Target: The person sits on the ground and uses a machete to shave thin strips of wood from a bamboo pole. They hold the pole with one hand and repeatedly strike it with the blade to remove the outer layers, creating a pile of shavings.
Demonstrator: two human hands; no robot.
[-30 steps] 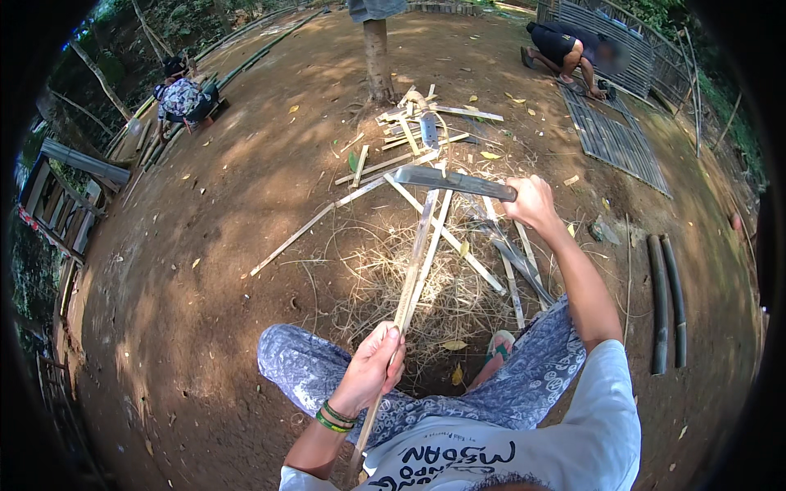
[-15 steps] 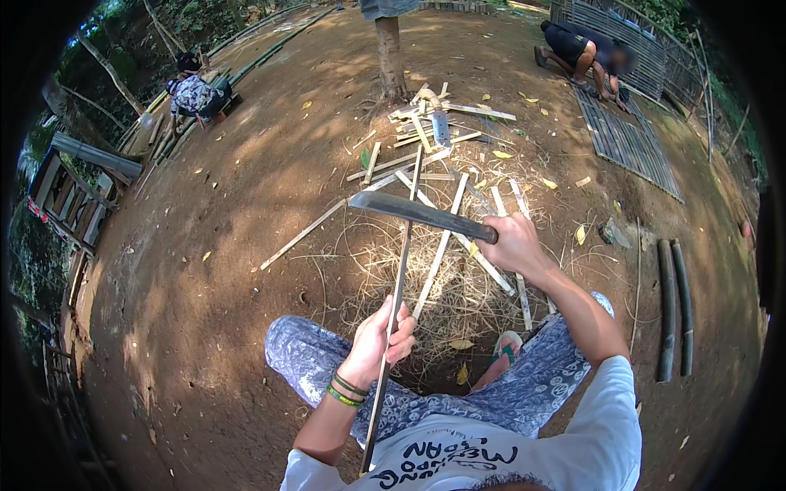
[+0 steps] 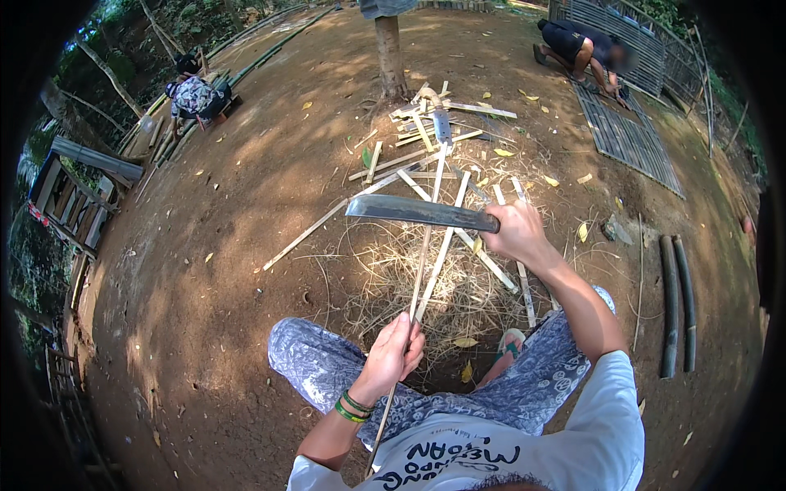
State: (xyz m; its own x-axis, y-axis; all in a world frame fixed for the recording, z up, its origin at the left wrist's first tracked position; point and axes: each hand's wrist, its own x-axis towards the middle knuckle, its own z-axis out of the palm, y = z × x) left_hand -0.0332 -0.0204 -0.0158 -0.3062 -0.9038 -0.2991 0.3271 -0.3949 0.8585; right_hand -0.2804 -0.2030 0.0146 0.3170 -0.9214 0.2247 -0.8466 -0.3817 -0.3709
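In my right hand (image 3: 517, 236) is the handle of a machete (image 3: 405, 211), its dark blade pointing left and lying across a long bamboo strip (image 3: 424, 254). My left hand (image 3: 393, 353) is closed around that strip lower down, at knee height. The strip slants from near my shirt up and away, its upper part pale. Blade and strip cross in view; whether they touch I cannot tell. Below the blade, thin curled shavings (image 3: 393, 274) cover the ground between my legs. More pale bamboo strips (image 3: 487, 263) lie just beyond them.
A second blade (image 3: 442, 127) lies on a pile of cut strips (image 3: 417, 131) by a tree trunk (image 3: 390, 57). Two dark bamboo poles (image 3: 670, 307) lie at the right. One person (image 3: 585, 53) crouches over a slatted panel (image 3: 626, 143); another (image 3: 195, 96) sits far left.
The strip's upper end has swung to the right, and its upper part now looks pale instead of dark. My left hand has shifted slightly right and down. The machete has barely moved.
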